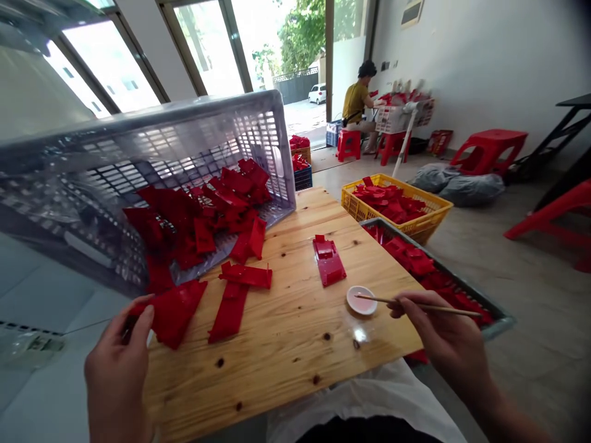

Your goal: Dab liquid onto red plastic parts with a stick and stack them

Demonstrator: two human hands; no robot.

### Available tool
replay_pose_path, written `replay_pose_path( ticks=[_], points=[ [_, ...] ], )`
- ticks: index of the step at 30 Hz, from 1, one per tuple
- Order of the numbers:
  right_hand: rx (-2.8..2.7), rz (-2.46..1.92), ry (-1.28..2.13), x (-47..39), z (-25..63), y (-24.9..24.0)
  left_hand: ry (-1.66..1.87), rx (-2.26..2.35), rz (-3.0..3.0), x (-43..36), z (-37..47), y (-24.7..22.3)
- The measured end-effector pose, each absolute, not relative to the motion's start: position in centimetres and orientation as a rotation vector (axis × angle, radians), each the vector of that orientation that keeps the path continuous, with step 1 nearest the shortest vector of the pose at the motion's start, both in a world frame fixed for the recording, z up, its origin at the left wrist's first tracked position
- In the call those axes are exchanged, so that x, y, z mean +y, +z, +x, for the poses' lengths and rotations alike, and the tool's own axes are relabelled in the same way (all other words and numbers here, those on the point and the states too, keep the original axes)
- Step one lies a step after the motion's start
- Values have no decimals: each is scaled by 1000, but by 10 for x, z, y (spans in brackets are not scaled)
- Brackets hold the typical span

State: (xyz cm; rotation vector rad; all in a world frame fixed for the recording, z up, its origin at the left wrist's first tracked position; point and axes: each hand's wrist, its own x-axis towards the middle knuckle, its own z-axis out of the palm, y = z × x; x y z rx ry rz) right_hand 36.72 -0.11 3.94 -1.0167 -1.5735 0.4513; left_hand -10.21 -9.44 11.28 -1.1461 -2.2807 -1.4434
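My left hand (122,344) grips a flat red plastic piece (178,312) by its left end, over the table's left edge. My right hand (438,332) holds a thin wooden stick (429,306) between thumb and fingers. The stick's tip is over a small white dish (361,301) with pinkish liquid. Behind the dish lies a single red part (329,261). Two more red parts (231,301) overlap near the left hand, in front of a tilted grey crate (281,147) that holds a heap of red parts (203,212).
The wooden table (277,351) is in front of me. To its right are a yellow basket (434,215) and a dark green crate (501,326), both filled with red parts. A person (355,101) sits on a red stool (348,145) farther back.
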Motion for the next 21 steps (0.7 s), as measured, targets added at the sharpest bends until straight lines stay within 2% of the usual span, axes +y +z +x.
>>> replay_pose_path(
  ticks=[3,5,8,10,13,16,19,21],
  points=[
    [-1574,-1065,487,1,368,40,-1308,-2090,-1648,-104,-58,110],
    [-1585,-1088,504,4,368,42,-1009,-1804,-2156,-102,-22,93],
    [-1605,-1132,484,14,366,44,-694,-1402,-2457,-91,26,55],
    [-1624,-1174,473,23,365,43,-562,-1343,-2541,-85,47,35],
    [-1677,-1215,502,33,365,38,-446,-1511,-2673,-84,58,25],
    [-1717,-1240,543,37,368,32,-591,-1735,-2774,-84,55,31],
    [-1717,-1267,564,38,372,24,-1072,-2050,-2725,-77,49,34],
    [-1712,-1283,576,39,374,16,-1349,-2411,-2449,-68,49,32]
  ],
)
